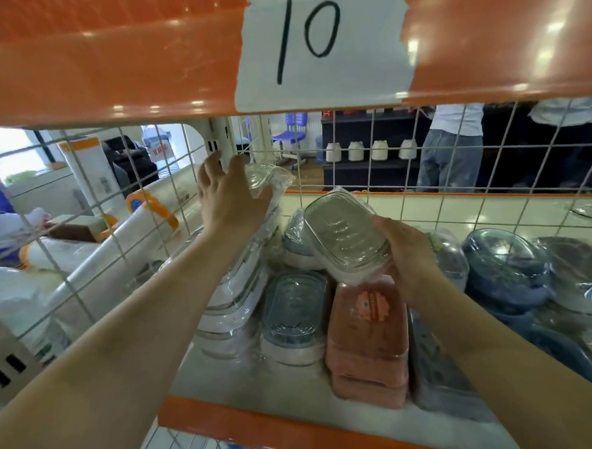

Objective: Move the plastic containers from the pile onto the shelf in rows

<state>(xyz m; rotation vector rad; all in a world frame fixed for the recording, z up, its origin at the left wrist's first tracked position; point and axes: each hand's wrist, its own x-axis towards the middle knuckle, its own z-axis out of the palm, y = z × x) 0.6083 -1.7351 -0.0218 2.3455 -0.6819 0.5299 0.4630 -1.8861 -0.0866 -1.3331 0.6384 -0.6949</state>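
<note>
Plastic container (346,235), tilted, gripped at its near end by right hand (409,252); left hand (228,197) grasps wrapped stack top (268,177).

Both arms reach forward, left hand (229,197) and right hand (409,252) fingers curled, gripping.

The single head view looks forward and slightly down from close range into a wire-backed shelf (227,375), its upper orange beam (108,72) filling the top, both forearms reaching in from below.
</note>
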